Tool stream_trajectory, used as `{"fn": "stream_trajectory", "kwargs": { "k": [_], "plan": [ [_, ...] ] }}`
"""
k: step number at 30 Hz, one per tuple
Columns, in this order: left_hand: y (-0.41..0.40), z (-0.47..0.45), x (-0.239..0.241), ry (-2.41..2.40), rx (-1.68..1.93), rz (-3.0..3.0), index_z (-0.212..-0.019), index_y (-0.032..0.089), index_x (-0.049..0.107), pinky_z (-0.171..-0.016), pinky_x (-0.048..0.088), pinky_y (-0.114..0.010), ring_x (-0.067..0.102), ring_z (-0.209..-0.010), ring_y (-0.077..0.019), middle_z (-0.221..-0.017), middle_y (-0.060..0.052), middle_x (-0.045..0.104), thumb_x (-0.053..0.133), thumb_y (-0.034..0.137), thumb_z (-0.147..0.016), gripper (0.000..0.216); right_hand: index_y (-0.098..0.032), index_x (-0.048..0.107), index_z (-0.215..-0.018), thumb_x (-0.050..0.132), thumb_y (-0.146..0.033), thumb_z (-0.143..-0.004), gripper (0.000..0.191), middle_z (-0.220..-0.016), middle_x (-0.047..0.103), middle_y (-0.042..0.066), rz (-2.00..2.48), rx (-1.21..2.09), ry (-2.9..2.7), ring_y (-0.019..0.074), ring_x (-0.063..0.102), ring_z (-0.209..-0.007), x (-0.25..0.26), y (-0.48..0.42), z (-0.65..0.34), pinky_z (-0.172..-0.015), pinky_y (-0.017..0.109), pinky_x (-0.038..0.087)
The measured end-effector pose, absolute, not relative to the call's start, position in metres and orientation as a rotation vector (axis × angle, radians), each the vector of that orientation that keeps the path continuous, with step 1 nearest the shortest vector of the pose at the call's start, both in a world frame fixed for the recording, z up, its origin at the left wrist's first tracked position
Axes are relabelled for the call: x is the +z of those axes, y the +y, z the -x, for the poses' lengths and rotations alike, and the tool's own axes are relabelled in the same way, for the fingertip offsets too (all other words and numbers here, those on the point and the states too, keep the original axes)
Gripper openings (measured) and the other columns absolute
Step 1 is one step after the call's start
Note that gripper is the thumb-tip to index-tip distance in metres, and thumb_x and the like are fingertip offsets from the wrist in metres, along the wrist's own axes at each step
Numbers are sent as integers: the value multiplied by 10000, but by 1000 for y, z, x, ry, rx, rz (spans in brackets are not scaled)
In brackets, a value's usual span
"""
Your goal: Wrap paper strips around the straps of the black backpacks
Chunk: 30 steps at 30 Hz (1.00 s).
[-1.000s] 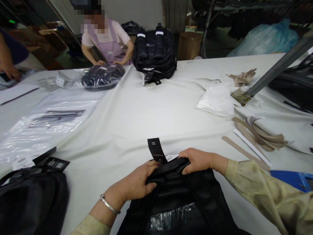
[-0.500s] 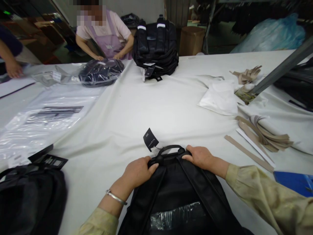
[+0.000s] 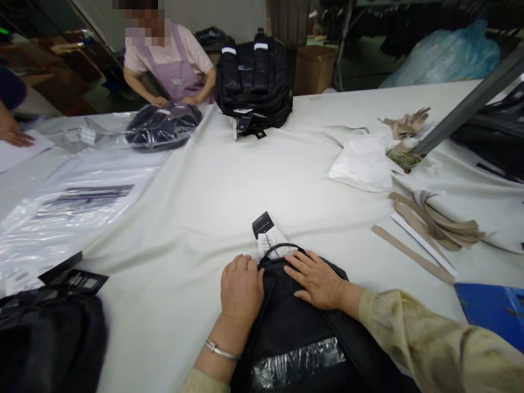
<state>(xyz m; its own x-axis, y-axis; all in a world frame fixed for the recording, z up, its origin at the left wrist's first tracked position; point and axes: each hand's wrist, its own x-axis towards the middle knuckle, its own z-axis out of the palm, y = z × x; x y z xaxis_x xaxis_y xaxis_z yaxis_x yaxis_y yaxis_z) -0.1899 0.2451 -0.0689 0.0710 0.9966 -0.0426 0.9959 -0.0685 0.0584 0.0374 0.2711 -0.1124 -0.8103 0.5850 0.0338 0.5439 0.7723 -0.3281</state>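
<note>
A black backpack [image 3: 295,319] lies in front of me, shoulder straps up, with a strip of shiny clear film across its back panel. My right hand [image 3: 317,281] rests flat on its upper part, fingers spread, just right of the carry handle [image 3: 282,246]. At the upper left edge, my left hand [image 3: 241,289] is closed with fingers bent down over the side and the thumb along the backpack; its fingertips are hidden. A black and white hang tag [image 3: 266,229] sticks out beyond the handle onto the white table cover.
Another black backpack [image 3: 49,338] is at the left, and a stack of backpacks [image 3: 254,82] stands at the far side. A co-worker [image 3: 176,65] handles a bagged backpack [image 3: 164,125]. Beige strips [image 3: 446,224], a blue sheet [image 3: 491,311] and a slanted metal pole [image 3: 462,109] are on the right.
My right hand has let go of the top edge and now lies flat on the backpack. My left hand has turned more upright at the left edge. The hang tag has shifted right, showing its white part.
</note>
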Motion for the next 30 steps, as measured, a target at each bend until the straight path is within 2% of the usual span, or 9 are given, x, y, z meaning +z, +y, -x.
{"fn": "stream_trajectory", "kwargs": {
  "k": [3,5,8,11,14,17,23,26,30],
  "plan": [
    [221,168,-81,1781,174,-2481,-1303,173,567,-1145,220,-544,318,-1406,-349,-1425,-131,521,482,390,-904,462,-180,381,-1477,570,-473,-877,694,-1573,279,138,975,543,-2830,344,191,-1445,-131,273,-35,-1150,561,132],
    [206,158,-100,1686,177,-2519,-1429,159,440,-1148,203,-568,235,-1442,-375,-1514,-138,415,539,480,-851,669,-178,370,-1482,577,-464,-870,707,-1573,277,138,964,596,-2830,338,181,-1450,-133,279,-36,-1154,563,126],
    [197,155,-126,1671,155,-2513,-1495,117,315,-1158,181,-564,156,-1466,-379,-1569,-154,307,511,537,-847,797,-168,334,-1497,582,-435,-867,727,-1581,251,148,1017,681,-2791,326,164,-1459,-113,278,-37,-1157,549,150],
    [198,158,-132,1665,138,-2498,-1498,108,309,-1172,145,-556,113,-1477,-368,-1589,-149,256,469,526,-871,770,-135,226,-1534,578,-402,-871,796,-1600,162,177,1169,702,-2663,334,73,-1478,-76,237,-44,-1163,554,133],
    [201,158,-128,1672,103,-2481,-1494,102,320,-1180,114,-545,98,-1480,-364,-1593,-146,244,448,523,-880,755,-178,194,-1547,600,-475,-850,859,-1609,132,165,981,798,-2696,360,54,-1476,-52,153,-58,-1158,582,111],
    [206,152,-122,1696,68,-2460,-1491,98,329,-1185,89,-538,105,-1478,-366,-1591,-147,249,415,576,-880,781,-305,291,-1512,585,-501,-857,745,-1574,286,113,600,959,-2804,351,219,-1445,-62,68,-77,-1124,601,196],
    [198,126,-81,1829,-64,-2365,-1437,97,423,-1144,119,-623,151,-1456,-408,-1548,-182,340,505,507,-857,716,-244,364,-1488,543,-535,-881,697,-1565,301,130,559,972,-2875,340,188,-1456,-105,23,-94,-1129,607,143],
    [144,125,-53,1726,0,-2403,-1447,125,403,-1157,140,-587,188,-1457,-361,-1528,-171,383,524,402,-870,651,-238,377,-1483,493,-545,-905,665,-1567,297,128,550,959,-2886,329,180,-1458,-103,29,-94,-1138,594,98],
    [30,155,-39,1137,-201,-2369,-1480,253,342,-1166,208,-521,285,-1435,-289,-1514,-97,429,627,489,-801,773,-213,371,-1487,487,-564,-893,699,-1565,288,156,546,932,-2918,338,175,-1457,-96,32,-97,-1136,590,74]
  ]
}}
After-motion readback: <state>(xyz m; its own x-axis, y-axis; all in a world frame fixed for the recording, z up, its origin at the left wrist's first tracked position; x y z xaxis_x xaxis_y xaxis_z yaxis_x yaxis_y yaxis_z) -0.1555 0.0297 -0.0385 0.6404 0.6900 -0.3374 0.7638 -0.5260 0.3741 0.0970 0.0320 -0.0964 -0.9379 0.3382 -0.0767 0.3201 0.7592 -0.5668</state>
